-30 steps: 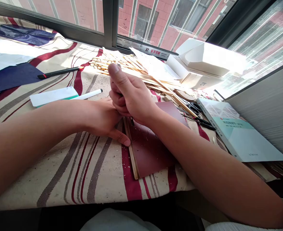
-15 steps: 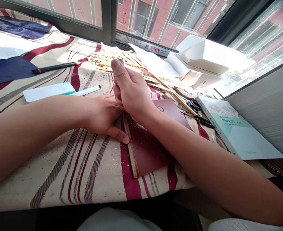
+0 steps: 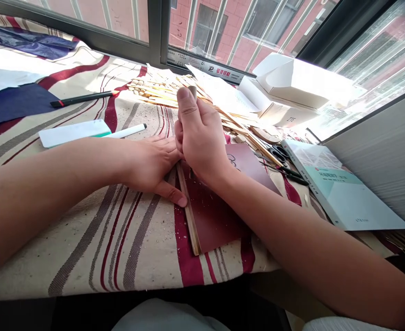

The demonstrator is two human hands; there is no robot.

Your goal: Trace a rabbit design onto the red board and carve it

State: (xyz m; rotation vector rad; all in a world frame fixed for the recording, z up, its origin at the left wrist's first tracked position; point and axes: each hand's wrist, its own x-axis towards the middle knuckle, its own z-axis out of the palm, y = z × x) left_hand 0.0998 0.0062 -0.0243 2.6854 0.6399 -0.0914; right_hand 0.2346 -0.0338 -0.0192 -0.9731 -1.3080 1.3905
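Note:
My left hand [image 3: 157, 163] lies flat, fingers stretched out over the striped cloth, its thumb against the left edge of a reddish-brown board [image 3: 219, 216]. That edge shows pale, layered wood. Above the board my right hand [image 3: 202, 133] is closed in a fist around an upright tool, the thumb resting near its top. Only the blunt brownish-grey end of the tool handle [image 3: 193, 91] sticks out above; a short dark piece shows under the fist, and the working end is hidden. Black curved lines [image 3: 232, 161] are drawn on the board, partly covered by my right wrist.
Thin wooden sticks [image 3: 154, 90] are heaped near the window. Black-handled scissors [image 3: 278, 152] and a pale book [image 3: 347, 188] lie right. A white marker [image 3: 128, 131] and a black-and-red pen-like tool [image 3: 85, 98] lie left. White boxes [image 3: 288, 92] stand behind. Crumbs dot the striped cloth [image 3: 147, 266].
My right fist has shifted right, away from my left fingers, with the tool still in it. More of the drawn lines shows. My left hand stays flat by the board.

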